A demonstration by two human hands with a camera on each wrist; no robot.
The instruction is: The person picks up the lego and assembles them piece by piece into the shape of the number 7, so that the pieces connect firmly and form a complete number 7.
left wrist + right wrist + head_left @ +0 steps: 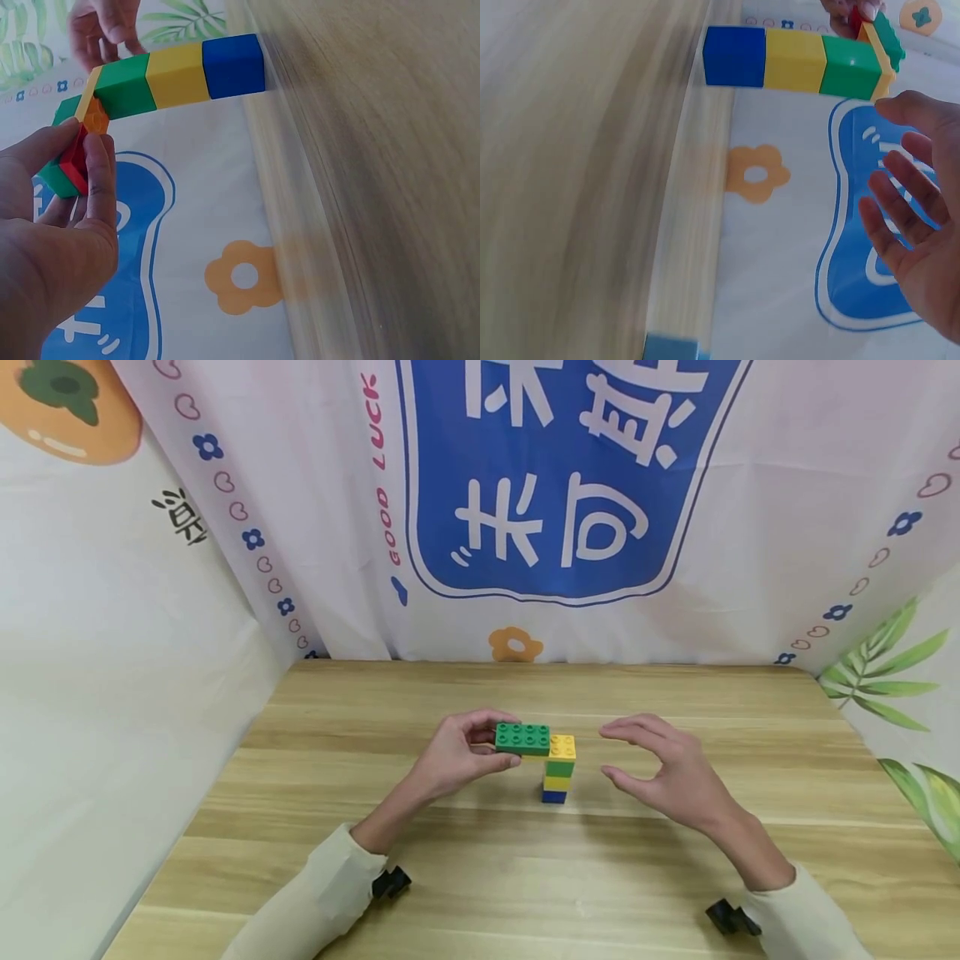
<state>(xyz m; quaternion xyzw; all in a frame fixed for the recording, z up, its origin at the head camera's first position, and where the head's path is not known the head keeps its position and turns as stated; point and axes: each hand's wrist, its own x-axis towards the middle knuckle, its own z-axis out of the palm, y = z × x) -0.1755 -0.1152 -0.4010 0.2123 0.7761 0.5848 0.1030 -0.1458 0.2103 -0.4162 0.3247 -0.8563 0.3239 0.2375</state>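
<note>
On the table stands a small tower of toy building bricks: a blue brick (234, 67) at the bottom, then a yellow brick (178, 75), then a green brick (126, 86). A thin yellow-orange brick (562, 746) tops it and reaches left under a long green brick (522, 738). Beneath that overhang, a red brick (73, 161) is pinched between thumb and fingers of my left hand (461, 752), which partly hide it. My right hand (671, 768) hovers to the right of the tower, fingers spread and gently curved, touching nothing.
The wooden table (300, 860) ends at a printed cloth (337, 527) hanging behind it. A blue block-like shape (671, 348) is cut off at the bottom of the right wrist view. Black wrist devices (392, 882) sit by both sleeves.
</note>
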